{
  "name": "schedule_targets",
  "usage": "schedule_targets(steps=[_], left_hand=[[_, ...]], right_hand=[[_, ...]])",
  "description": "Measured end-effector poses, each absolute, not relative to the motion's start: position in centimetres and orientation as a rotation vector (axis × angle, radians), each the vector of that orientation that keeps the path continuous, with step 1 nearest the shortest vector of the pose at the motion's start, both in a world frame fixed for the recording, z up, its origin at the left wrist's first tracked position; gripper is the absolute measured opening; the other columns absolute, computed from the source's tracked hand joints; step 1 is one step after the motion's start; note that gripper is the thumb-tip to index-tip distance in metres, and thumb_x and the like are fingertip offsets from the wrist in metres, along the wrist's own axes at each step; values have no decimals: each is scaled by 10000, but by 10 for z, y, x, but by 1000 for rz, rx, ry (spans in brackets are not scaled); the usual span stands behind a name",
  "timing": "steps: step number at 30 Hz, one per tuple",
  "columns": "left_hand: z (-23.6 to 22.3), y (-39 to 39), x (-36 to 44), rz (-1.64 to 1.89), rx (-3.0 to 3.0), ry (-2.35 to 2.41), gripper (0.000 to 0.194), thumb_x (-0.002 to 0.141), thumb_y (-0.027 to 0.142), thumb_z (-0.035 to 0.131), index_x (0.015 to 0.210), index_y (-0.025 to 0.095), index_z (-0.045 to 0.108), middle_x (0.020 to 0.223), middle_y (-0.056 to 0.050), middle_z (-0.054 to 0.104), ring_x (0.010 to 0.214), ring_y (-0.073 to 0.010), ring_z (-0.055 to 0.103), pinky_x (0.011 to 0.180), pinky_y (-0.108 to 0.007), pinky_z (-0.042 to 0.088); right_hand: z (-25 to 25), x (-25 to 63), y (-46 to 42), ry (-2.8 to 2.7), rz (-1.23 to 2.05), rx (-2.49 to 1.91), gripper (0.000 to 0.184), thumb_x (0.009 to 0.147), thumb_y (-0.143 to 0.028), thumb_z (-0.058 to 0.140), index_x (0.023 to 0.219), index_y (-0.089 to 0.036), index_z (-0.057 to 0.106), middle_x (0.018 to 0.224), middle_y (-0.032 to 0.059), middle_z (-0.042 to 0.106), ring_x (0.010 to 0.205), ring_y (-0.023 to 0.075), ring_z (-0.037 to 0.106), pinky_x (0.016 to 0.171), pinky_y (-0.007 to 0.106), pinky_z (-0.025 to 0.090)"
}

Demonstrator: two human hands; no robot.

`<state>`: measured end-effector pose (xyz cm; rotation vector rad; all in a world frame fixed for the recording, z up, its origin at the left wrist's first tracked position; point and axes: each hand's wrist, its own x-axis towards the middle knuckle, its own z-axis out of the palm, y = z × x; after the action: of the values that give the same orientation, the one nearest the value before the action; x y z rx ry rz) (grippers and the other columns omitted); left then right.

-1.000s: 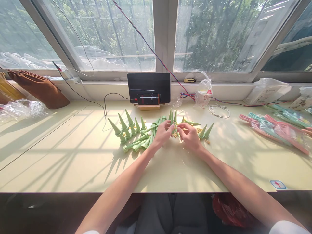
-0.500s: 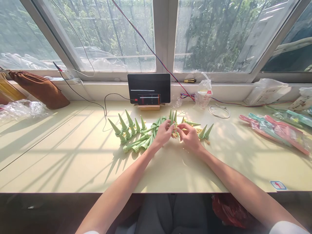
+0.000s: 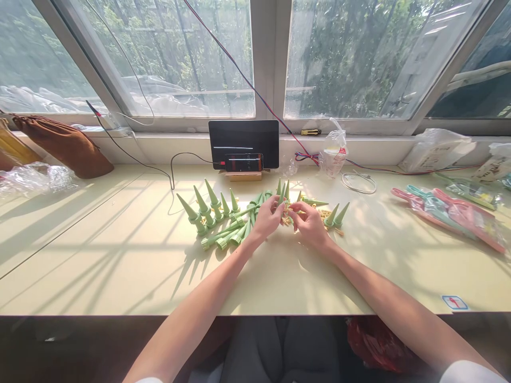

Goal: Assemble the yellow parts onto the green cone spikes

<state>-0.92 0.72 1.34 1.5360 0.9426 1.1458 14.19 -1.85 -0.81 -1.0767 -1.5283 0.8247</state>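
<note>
My left hand is closed round a green plastic spike, which points upward. Close by on its right, my right hand has thumb and fingertips pinched together at the spike's lower end. What sits in that pinch is too small to make out. To the left, several green spikes stand upright, while other long green pieces lie in a pile beside my left hand. Two more upright spikes and small yellowish pieces are just right of my right hand.
A black tablet and a phone lean on a stand behind the pile. Farther right are a bagged cup, a coiled cable and wrapped pink and green plastic items. A brown pouch lies at the left.
Both hands stay in nearly the same place, the spike still in the left. At most the right fingertips shift slightly.
</note>
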Motion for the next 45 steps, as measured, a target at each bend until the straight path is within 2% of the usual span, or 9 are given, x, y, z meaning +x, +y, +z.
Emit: schedule_targets(steps=[7,14,23,29,36,45], left_hand=[[11,8,-9,1155,1592,939,216,895,347,565,1013,168,587,735,-10,564,576,-102,564,491,-216,489],[11,8,-9,1170,1653,967,201,897,344,555,1003,175,576,768,-33,569,669,-140,601,497,-220,502],[7,9,-8,1164,1661,966,240,895,372,567,1030,175,593,756,-26,556,650,-134,596,481,-211,489],[7,8,-8,1123,1656,971,248,906,331,544,1088,170,591,814,-44,576,673,-137,608,490,-221,510],[7,7,-8,1102,1657,964,246,907,334,546,1088,175,591,822,-41,605,611,-113,591,502,-222,509],[6,8,-9,1094,1684,992,178,924,291,500,1043,179,573,839,-22,598,509,-88,578,539,-253,517]], right_hand=[[-9,142,-18,-1533,830,-1058,289,884,-487,596,911,-201,620,817,25,642,482,129,570,461,281,462],[-8,142,-18,-1541,822,-1125,383,880,-572,565,855,-193,619,770,32,649,477,139,572,467,286,477],[-9,142,-18,-1541,819,-1165,451,889,-626,516,732,-205,564,608,6,588,446,147,543,455,285,458],[-7,141,-19,-1561,804,-1192,508,917,-625,467,631,-209,523,458,-12,520,413,145,510,465,279,438],[-7,141,-19,-1545,845,-1218,583,909,-671,431,567,-206,506,442,-8,500,372,139,490,430,282,414],[-6,141,-20,-1682,791,-1200,523,872,-651,523,595,-208,493,390,-44,429,372,121,436,414,258,338]])
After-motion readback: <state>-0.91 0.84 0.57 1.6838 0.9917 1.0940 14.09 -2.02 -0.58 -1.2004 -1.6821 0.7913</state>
